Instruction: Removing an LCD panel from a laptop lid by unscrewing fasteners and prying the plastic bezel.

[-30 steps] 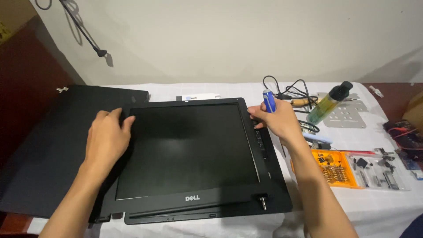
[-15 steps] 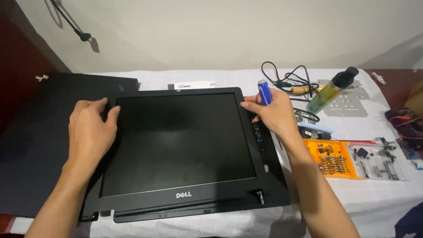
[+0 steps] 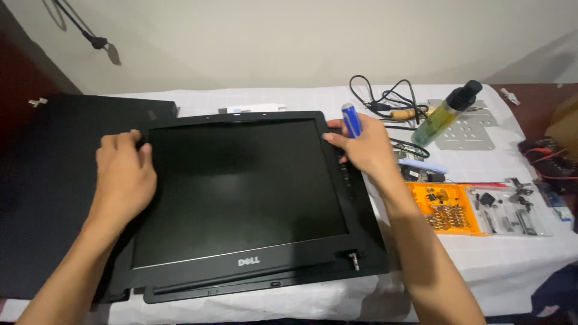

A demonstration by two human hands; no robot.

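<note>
**Gripping a black screen panel at both side edges**

Lying flat on the white-clothed table [image 3: 289, 99], a black laptop screen panel [image 3: 241, 192] sits beside a second black laptop lid [image 3: 48, 180] at far left. The left hand [image 3: 123, 174] curls its fingers over the panel's left edge. The right hand [image 3: 364, 144] presses the right edge, fingers closed around a blue-handled screwdriver [image 3: 351, 119]. Farther right lie black cables [image 3: 385, 99], a green bottle [image 3: 445, 113] and an orange bit tray [image 3: 445, 207].
</note>
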